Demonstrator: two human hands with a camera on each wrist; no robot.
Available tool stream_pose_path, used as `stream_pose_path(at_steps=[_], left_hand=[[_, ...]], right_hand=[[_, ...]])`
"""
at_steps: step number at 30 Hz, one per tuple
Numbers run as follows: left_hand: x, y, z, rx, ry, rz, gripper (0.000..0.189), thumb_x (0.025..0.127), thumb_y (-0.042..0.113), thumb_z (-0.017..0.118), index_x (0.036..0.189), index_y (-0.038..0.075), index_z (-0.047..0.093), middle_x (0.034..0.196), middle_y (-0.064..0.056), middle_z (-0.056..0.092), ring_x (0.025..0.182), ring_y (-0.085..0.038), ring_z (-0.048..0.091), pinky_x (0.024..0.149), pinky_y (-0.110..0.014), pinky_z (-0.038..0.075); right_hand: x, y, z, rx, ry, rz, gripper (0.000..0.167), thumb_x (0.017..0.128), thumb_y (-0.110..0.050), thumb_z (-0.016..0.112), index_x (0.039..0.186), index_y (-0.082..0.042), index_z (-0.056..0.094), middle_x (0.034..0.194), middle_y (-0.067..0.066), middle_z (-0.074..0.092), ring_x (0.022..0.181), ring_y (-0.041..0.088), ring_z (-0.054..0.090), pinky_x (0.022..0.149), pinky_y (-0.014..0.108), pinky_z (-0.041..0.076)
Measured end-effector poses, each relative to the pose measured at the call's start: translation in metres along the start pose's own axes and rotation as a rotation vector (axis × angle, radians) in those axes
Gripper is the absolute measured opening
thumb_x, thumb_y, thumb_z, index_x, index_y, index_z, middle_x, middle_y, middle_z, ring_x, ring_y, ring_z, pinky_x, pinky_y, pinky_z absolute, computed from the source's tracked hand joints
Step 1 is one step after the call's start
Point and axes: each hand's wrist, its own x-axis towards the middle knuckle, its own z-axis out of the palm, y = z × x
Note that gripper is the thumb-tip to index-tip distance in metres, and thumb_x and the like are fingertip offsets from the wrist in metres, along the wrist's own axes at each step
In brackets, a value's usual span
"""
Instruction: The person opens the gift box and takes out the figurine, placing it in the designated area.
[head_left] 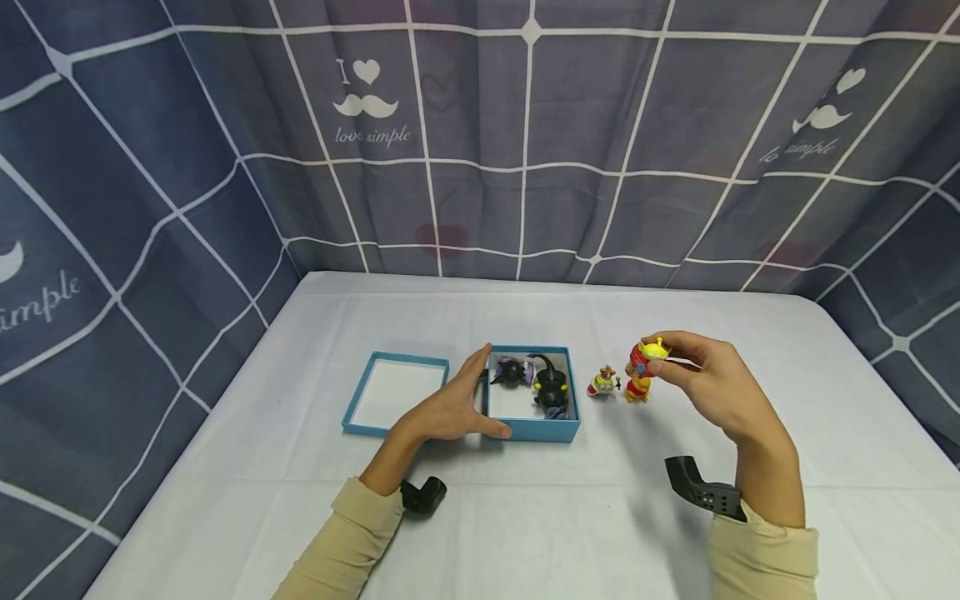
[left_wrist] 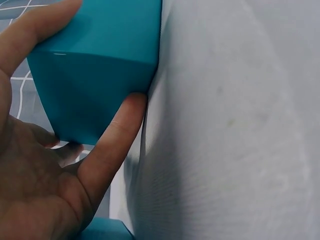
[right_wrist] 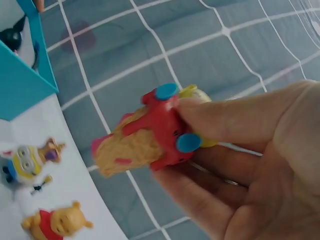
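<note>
My right hand [head_left: 708, 379] pinches a small toy figurine [right_wrist: 165, 130] between thumb and fingers. It has a red body, round blue feet, a tan lower piece and a yellow-green head, and is held above the table. With thumb at the front and fingers at the back, my left hand [head_left: 450, 408] grips the left end of a blue box [head_left: 540, 431]. Inside that box lie a black figurine [head_left: 551, 387] and a dark one with purple parts [head_left: 512, 372]. Below my right hand stand a bear figurine [right_wrist: 62, 221] in a red shirt and a yellow figurine [right_wrist: 29, 162] with goggle eyes.
Left of the box lies a shallow blue-rimmed lid [head_left: 363, 430], its white inside facing up. A white cloth covers the table [head_left: 525, 517]. Grey curtains [head_left: 480, 208] with white grid lines hang behind and at both sides.
</note>
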Motion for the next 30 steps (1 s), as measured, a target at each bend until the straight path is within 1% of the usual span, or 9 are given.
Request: stream_pose_path(at_steps=[4, 10, 15, 21, 26, 28, 30], left_hand=[[-0.002, -0.001, 0.002, -0.009, 0.003, -0.003, 0.126, 0.074, 0.033, 0.087, 0.159, 0.019, -0.005, 0.165, -0.006, -0.003, 0.149, -0.025, 0.002, 0.114, -0.055, 0.019], [-0.003, -0.001, 0.004, -0.010, 0.009, 0.007, 0.125, 0.075, 0.033, 0.086, 0.159, 0.018, -0.005, 0.165, -0.006, -0.002, 0.149, -0.025, 0.002, 0.114, -0.055, 0.019], [-0.003, -0.001, 0.006, -0.005, 0.012, 0.012, 0.125, 0.075, 0.032, 0.086, 0.159, 0.017, -0.005, 0.165, -0.006, -0.002, 0.149, -0.024, 0.002, 0.115, -0.054, 0.018], [-0.004, -0.003, 0.006, 0.001, 0.015, 0.010, 0.125, 0.075, 0.033, 0.086, 0.159, 0.017, -0.004, 0.165, -0.007, -0.001, 0.149, -0.024, 0.003, 0.115, -0.054, 0.019], [-0.004, -0.002, 0.006, 0.012, 0.017, 0.007, 0.125, 0.075, 0.034, 0.086, 0.159, 0.017, -0.004, 0.165, -0.007, -0.001, 0.149, -0.024, 0.003, 0.115, -0.054, 0.019], [-0.004, -0.001, 0.006, 0.013, 0.016, 0.008, 0.125, 0.075, 0.033, 0.086, 0.159, 0.017, -0.004, 0.164, -0.007, -0.001, 0.149, -0.025, 0.004, 0.115, -0.054, 0.019], [-0.004, 0.000, 0.006, 0.011, 0.014, 0.009, 0.125, 0.075, 0.032, 0.086, 0.159, 0.017, -0.004, 0.164, -0.007, -0.001, 0.149, -0.025, 0.004, 0.115, -0.054, 0.019]], right_hand=[[-0.006, 0.011, -0.009, -0.023, -0.014, 0.030, 0.029, 0.097, -0.016, 0.065, 0.122, -0.002, 0.065, 0.108, 0.010, 0.068, 0.099, 0.008, 0.061, 0.083, 0.022, 0.044], [-0.012, 0.026, -0.018, -0.024, -0.027, 0.029, 0.026, 0.097, -0.013, 0.064, 0.119, 0.000, 0.065, 0.104, 0.010, 0.068, 0.095, 0.007, 0.062, 0.081, 0.019, 0.042], [-0.015, 0.037, -0.022, -0.030, -0.033, 0.034, 0.025, 0.096, -0.012, 0.064, 0.118, 0.001, 0.064, 0.102, 0.011, 0.068, 0.093, 0.005, 0.061, 0.080, 0.018, 0.043], [-0.015, 0.052, -0.020, -0.045, -0.042, 0.046, 0.028, 0.096, -0.009, 0.064, 0.120, 0.005, 0.062, 0.104, 0.013, 0.067, 0.092, 0.002, 0.059, 0.078, 0.018, 0.043], [-0.013, 0.058, -0.017, -0.059, -0.067, 0.074, 0.030, 0.096, -0.009, 0.062, 0.122, 0.006, 0.060, 0.106, 0.015, 0.066, 0.094, 0.002, 0.058, 0.078, 0.020, 0.044], [-0.012, 0.061, -0.017, -0.068, -0.070, 0.087, 0.029, 0.096, -0.009, 0.062, 0.121, 0.006, 0.061, 0.107, 0.015, 0.067, 0.095, 0.006, 0.058, 0.078, 0.020, 0.045], [-0.012, 0.065, -0.015, -0.074, -0.072, 0.103, 0.030, 0.096, -0.008, 0.062, 0.122, 0.006, 0.061, 0.107, 0.016, 0.066, 0.098, 0.012, 0.059, 0.078, 0.021, 0.045]])
